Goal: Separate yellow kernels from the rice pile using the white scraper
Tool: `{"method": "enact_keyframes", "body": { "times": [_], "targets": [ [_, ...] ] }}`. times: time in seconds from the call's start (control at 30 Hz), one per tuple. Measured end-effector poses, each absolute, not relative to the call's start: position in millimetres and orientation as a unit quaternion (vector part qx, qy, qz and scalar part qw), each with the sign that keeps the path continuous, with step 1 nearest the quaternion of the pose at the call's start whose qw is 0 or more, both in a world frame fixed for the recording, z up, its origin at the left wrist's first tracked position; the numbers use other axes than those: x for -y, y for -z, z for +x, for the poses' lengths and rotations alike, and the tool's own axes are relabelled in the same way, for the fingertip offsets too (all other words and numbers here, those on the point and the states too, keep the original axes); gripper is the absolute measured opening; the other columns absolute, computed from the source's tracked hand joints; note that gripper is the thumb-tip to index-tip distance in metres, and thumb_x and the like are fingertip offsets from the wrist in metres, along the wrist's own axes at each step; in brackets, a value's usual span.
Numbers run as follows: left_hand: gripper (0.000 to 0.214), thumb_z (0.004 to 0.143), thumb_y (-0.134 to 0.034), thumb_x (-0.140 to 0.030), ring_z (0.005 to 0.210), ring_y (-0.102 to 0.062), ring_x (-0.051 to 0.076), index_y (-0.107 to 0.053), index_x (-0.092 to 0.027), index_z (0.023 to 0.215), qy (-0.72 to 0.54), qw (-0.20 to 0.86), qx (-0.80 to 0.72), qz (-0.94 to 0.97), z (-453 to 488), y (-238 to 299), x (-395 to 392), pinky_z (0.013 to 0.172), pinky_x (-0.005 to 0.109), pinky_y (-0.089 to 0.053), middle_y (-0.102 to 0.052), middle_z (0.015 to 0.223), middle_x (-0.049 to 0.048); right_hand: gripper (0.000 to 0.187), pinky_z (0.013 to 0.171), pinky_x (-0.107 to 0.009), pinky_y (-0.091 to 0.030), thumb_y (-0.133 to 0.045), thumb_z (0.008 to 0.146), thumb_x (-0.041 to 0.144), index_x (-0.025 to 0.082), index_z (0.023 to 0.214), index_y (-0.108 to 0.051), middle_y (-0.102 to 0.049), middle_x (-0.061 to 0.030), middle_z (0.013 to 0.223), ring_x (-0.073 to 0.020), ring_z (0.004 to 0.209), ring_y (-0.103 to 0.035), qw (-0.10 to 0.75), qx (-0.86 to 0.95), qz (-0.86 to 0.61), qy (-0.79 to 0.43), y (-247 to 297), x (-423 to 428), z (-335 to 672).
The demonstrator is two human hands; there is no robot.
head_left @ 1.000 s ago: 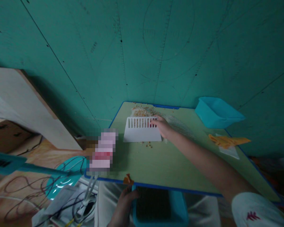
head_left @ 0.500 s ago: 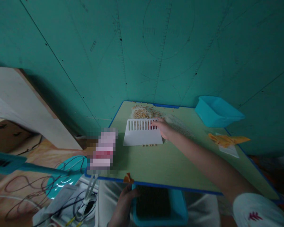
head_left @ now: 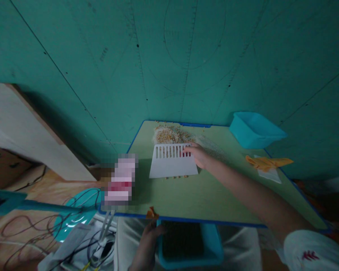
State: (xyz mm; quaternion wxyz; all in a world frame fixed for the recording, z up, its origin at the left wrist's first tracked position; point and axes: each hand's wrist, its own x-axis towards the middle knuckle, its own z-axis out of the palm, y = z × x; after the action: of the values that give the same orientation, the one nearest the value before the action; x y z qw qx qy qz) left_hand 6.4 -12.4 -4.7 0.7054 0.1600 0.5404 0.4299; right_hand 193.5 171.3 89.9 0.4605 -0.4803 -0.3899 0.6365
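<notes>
My right hand [head_left: 197, 153] is closed on the right side of a white slotted scraper [head_left: 173, 167], its fingers at the slots. The scraper stands tilted on the pale green table, just in front of a heap of yellowish kernels [head_left: 166, 135] mixed with fine white grains. Several loose kernels [head_left: 176, 177] show along its near edge. Below the table's front edge, my left hand [head_left: 149, 239] grips the left rim of a blue basin [head_left: 213, 244] on my lap. Dark contents fill much of the basin. Beside the left fingers is a small orange-brown piece [head_left: 152, 213].
Another blue basin [head_left: 254, 131] stands at the table's back right. An orange cloth-like item [head_left: 267, 163] lies over a white sheet on the right. A pixelated pink object [head_left: 121, 180] sits at the left edge. Cables [head_left: 19, 222] and a turquoise stool [head_left: 76, 210] are left of the table.
The scraper has moved slightly toward me and to the right, with my right hand on it. My left hand keeps its hold on the basin. The view has shifted a little.
</notes>
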Motion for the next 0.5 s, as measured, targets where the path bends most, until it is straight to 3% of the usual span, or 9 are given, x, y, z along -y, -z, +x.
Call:
{"method": "enact_keyframes", "body": {
  "times": [0.5],
  "targets": [
    [0.010, 0.044, -0.065, -0.015, 0.047, -0.059, 0.018, -0.068, -0.019, 0.052, -0.423, 0.726, -0.519, 0.158, 4.6, 8.6, 10.0, 0.058, 0.030, -0.045, -0.065, 0.043, -0.0010, 0.019, 0.053, -0.027, -0.042, -0.058, 0.054, 0.012, 0.021, 0.070, -0.055, -0.059, 0.0017, 0.059, -0.0131, 0.055, -0.053, 0.471, 0.373, -0.491, -0.630, -84.9, -157.9, 225.2]
  ]
}}
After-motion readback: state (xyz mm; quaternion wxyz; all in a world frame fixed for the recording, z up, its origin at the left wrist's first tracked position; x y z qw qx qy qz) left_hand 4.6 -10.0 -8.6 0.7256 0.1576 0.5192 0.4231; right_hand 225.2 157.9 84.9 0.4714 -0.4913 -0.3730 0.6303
